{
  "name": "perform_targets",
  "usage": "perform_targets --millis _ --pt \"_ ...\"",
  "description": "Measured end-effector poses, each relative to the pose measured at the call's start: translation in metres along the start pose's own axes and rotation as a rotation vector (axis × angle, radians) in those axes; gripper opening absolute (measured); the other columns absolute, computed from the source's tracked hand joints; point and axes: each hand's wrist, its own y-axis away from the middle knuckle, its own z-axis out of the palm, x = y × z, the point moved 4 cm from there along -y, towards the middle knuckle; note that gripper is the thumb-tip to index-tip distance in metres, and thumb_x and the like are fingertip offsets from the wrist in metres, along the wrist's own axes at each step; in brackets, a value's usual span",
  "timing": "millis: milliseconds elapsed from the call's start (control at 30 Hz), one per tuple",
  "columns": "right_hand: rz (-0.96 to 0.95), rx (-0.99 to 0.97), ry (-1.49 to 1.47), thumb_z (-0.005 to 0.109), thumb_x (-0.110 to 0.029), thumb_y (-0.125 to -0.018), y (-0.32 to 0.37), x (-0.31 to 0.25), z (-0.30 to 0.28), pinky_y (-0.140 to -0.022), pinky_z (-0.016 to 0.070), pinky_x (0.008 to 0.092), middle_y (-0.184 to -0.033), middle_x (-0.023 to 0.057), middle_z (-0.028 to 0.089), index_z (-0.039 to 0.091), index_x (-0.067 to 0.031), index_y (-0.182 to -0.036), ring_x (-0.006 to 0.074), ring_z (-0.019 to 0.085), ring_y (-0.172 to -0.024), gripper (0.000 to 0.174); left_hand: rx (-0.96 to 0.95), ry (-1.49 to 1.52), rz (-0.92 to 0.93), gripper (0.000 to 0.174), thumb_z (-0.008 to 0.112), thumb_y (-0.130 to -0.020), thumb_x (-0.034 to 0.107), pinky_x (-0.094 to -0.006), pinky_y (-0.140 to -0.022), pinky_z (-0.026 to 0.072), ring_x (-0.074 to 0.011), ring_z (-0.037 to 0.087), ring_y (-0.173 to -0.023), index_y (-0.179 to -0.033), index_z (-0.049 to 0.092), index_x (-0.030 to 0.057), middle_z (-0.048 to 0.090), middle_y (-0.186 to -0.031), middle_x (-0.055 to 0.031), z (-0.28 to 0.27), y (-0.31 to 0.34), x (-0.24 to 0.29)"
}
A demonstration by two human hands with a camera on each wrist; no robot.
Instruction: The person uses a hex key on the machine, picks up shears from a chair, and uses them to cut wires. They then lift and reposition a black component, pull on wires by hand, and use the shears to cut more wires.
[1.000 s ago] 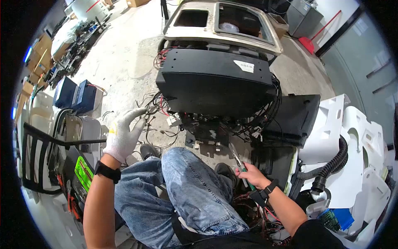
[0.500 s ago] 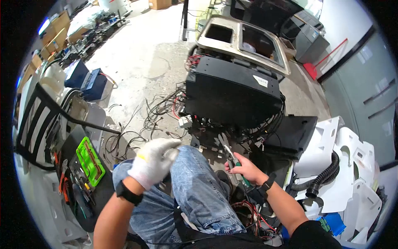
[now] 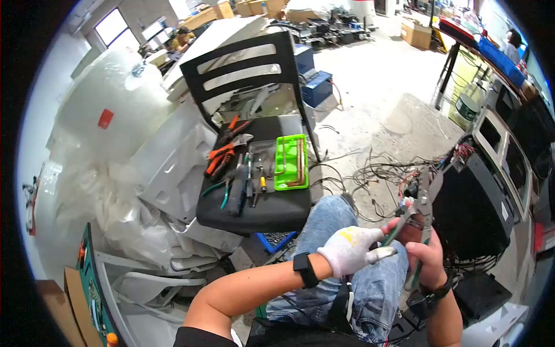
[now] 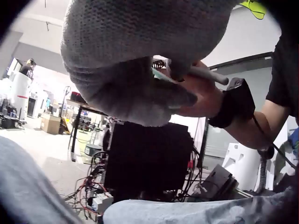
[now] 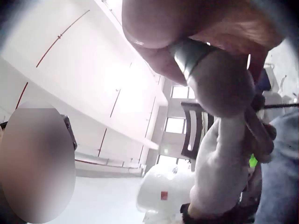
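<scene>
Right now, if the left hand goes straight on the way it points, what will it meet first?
Most likely the green handle of the pliers that the right hand grips; the gloved left hand points at it from close by. Whether they already touch, I cannot tell.

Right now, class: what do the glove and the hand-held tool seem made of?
Glove: white knitted fabric, probably cotton, matte; the weave shows in the left wrist view. Tool: dull grey metal blades; handles look green plastic or rubber coated.

Workshop: hand tools [image 3: 243, 173] on chair [image 3: 254, 211], loose wiring [image 3: 370, 173], concrete floor [image 3: 376, 87].
</scene>
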Motion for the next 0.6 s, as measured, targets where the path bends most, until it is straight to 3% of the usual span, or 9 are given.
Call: perform_targets --millis 67,167,200,233,300,333,433,500,600 --pt "-0.001 -0.124 0.064 0.058 -0.014 -0.081 -0.014 0.006 0.022 -0.101 0.0353 0.0403 -0.123 0.0164 0.051 0.017 -0.0046 -0.142 0.0259 0.051 -0.113 0.073 0.139 -0.067 -0.042 0.030 0.061 -0.085 0.036 -0.0391 -0.057 0.0462 -0.0357 0.060 -0.067 -0.089 0.063 0.0059 0.060 -0.072 -0.0184 -0.017 0.017 -0.010" --pt "0.058 -0.289 0.135 0.061 -0.026 -0.084 -0.030 0.018 0.040 -0.102 0.0333 0.0399 -0.135 0.0149 0.041 0.018 -0.0039 -0.141 0.0251 0.044 -0.123 0.075 0.298 -0.035 -0.031 0.028 0.064 -0.083 0.031 -0.0367 -0.056 0.0466 -0.0318 0.060 -0.063 -0.088 0.064 0.0035 0.059 -0.070 -0.0172 -0.052 0.052 -0.017" --pt "0.061 -0.307 0.196 0.063 -0.043 -0.083 -0.032 0.020 0.043 -0.100 0.0358 0.0436 -0.135 0.0169 0.041 0.017 -0.0070 -0.143 0.0282 0.044 -0.121 0.083 0.321 -0.106 -0.079 0.027 0.064 -0.082 0.030 -0.0360 -0.056 0.0467 -0.0307 0.060 -0.062 -0.088 0.064 0.0030 0.060 -0.070 -0.0169 -0.065 0.065 -0.026" --pt "0.057 -0.308 0.193 0.063 -0.043 -0.083 -0.033 0.022 0.041 -0.100 0.0358 0.0436 -0.135 0.0169 0.041 0.017 -0.0070 -0.143 0.0282 0.044 -0.121 0.083 0.346 -0.177 -0.127 0.026 0.065 -0.082 0.028 -0.0353 -0.056 0.0467 -0.0296 0.060 -0.061 -0.089 0.065 0.0026 0.060 -0.071 -0.0166 -0.078 0.076 -0.038" --pt "0.114 -0.271 0.163 0.061 -0.024 -0.085 -0.029 0.028 0.028 -0.100 0.0348 0.0382 -0.136 0.0127 0.040 0.021 -0.0066 -0.142 0.0239 0.043 -0.121 0.072 0.525 -0.238 -0.144 0.030 0.060 -0.085 0.032 -0.0362 -0.055 0.0453 -0.0293 0.059 -0.060 -0.081 0.063 0.0029 0.060 -0.068 -0.0153 -0.108 0.100 -0.060" --pt "0.106 -0.209 0.165 0.061 -0.017 -0.084 -0.026 0.031 0.019 -0.097 0.0378 0.0368 -0.133 0.0125 0.043 0.026 -0.0065 -0.141 0.0236 0.046 -0.117 0.067 0.564 -0.208 -0.266 0.030 0.060 -0.085 0.031 -0.0353 -0.054 0.0448 -0.0270 0.058 -0.057 -0.078 0.063 0.0023 0.059 -0.066 -0.0148 -0.123 0.111 -0.072" --pt "0.172 -0.126 0.211 0.060 -0.011 -0.083 -0.017 0.037 -0.004 -0.093 0.0409 0.0358 -0.130 0.0127 0.045 0.030 -0.0053 -0.139 0.0230 0.049 -0.114 0.064 0.716 -0.042 -0.538 0.033 0.060 -0.084 0.031 -0.0339 -0.052 0.0433 -0.0206 0.056 -0.052 -0.070 0.062 0.0013 0.057 -0.058 -0.0136 -0.170 0.137 -0.131" --pt "0.172 -0.093 0.190 0.061 -0.010 -0.082 -0.012 0.041 -0.013 -0.091 0.0431 0.0350 -0.127 0.0131 0.046 0.033 -0.0043 -0.137 0.0226 0.051 -0.110 0.062 0.809 -0.237 -0.621 0.037 0.060 -0.083 0.035 -0.0338 -0.052 0.0426 -0.0204 0.056 -0.051 -0.068 0.062 0.0010 0.056 -0.056 -0.0134 -0.208 0.145 -0.159" --pt "0.183 -0.048 0.237 0.061 -0.008 -0.082 -0.007 0.043 -0.022 -0.090 0.0439 0.0344 -0.126 0.0132 0.047 0.034 -0.0039 -0.136 0.0224 0.052 -0.107 0.061 0.773 -0.460 -0.714 0.037 0.058 -0.086 0.033 -0.0319 -0.051 0.0423 -0.0168 0.056 -0.050 -0.071 0.063 -0.0004 0.059 -0.055 -0.0093 -0.254 0.153 -0.216"
